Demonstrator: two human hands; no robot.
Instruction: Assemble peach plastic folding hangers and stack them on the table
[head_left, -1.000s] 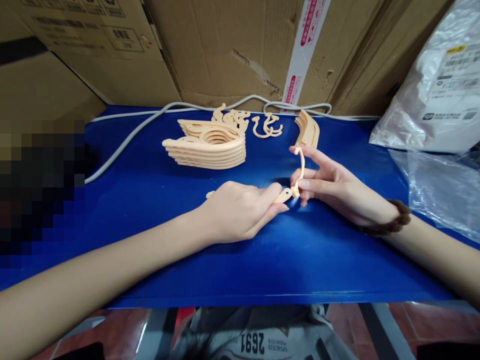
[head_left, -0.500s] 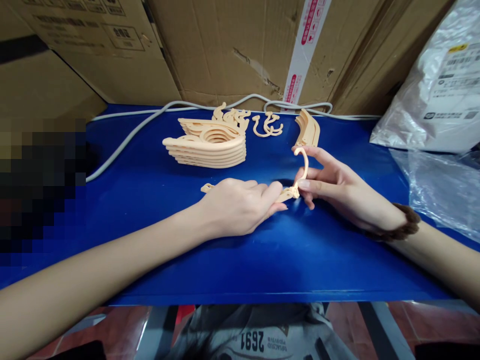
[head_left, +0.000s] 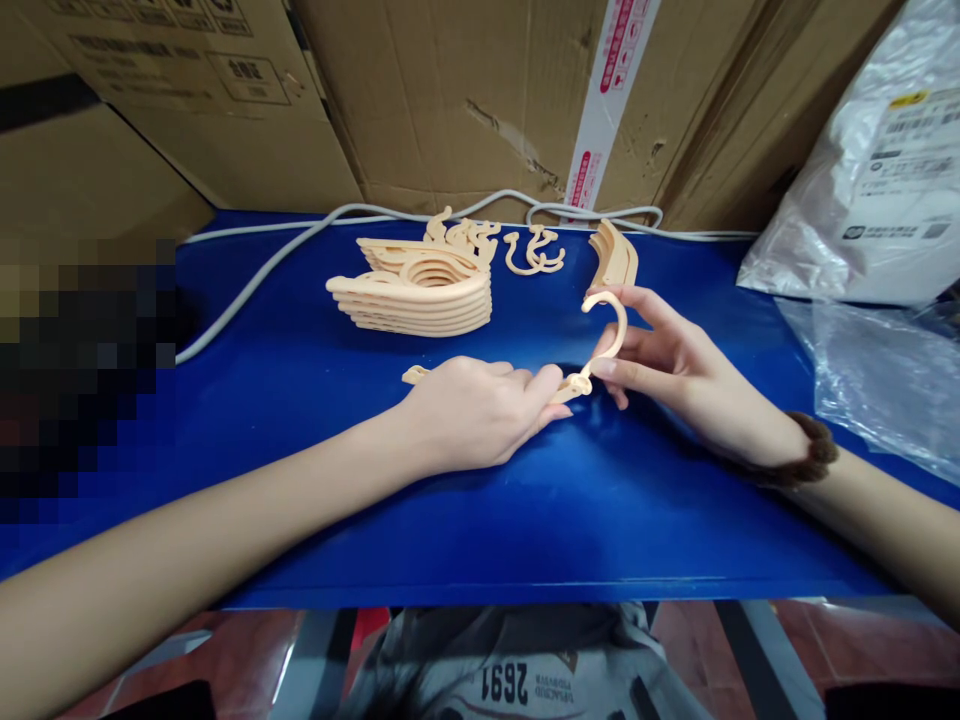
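My left hand (head_left: pixel 480 412) is wrapped round a flat beige plastic arm piece (head_left: pixel 415 374), whose ends stick out on both sides of the fist. A beige hook (head_left: pixel 619 325) meets that piece at its right end. My right hand (head_left: pixel 671 365) holds the hook between thumb and fingers, with its curve upward and its tip pointing left. Behind my left hand lies a stack of beige arm pieces (head_left: pixel 420 300). Loose hooks (head_left: pixel 536 252) lie to the right of the stack, and a smaller stack of curved pieces (head_left: pixel 616 255) is behind my right hand.
The blue table (head_left: pixel 450 535) has a white cable (head_left: pixel 262 275) along its back and left. Cardboard boxes (head_left: pixel 465 90) stand behind. A clear plastic bag (head_left: pixel 862 210) with a label is at the right. Several small beige parts (head_left: pixel 465 235) lie behind the large stack.
The hook has turned in my right hand, so its open curve now shows wider and faces left. My left hand has hardly moved.
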